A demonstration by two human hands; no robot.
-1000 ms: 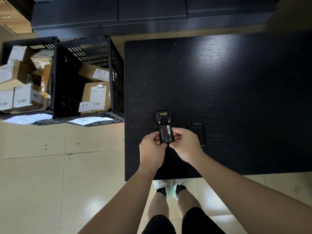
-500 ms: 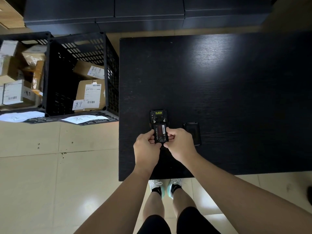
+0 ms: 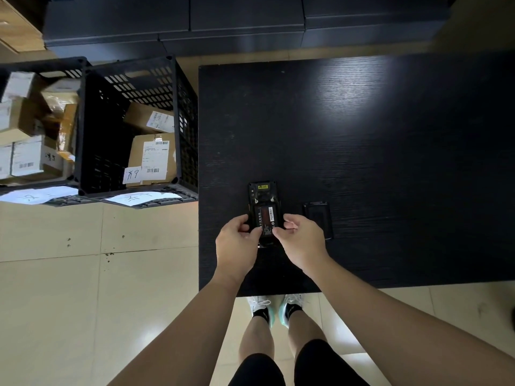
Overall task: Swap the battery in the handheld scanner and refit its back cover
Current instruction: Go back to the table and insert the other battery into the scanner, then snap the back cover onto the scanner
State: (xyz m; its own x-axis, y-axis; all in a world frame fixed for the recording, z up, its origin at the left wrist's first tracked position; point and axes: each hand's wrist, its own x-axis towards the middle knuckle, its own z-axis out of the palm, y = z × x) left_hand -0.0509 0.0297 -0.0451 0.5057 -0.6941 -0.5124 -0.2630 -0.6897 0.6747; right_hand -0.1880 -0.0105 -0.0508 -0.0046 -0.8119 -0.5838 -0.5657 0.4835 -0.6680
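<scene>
The black handheld scanner [image 3: 262,195] lies face down near the front left of the black table [image 3: 362,135], its back open. A black battery [image 3: 267,218] with a red and white label sits in its bay. My left hand [image 3: 237,242] grips the scanner's left side, its thumb on the battery's lower part. From the right, my right hand [image 3: 299,238] has its fingertips on the battery's lower right edge. The black back cover [image 3: 319,218] lies flat on the table just right of my right hand, partly hidden by it.
Two black plastic crates [image 3: 133,129] with cardboard parcels stand on the tiled floor left of the table, with paper labels at their front. Dark cabinets [image 3: 245,23] run along the far side. The table's front edge is close to my legs.
The view has shifted slightly. Both hands stay at the scanner; the battery now lies lower and flatter in its bay than a second ago.
</scene>
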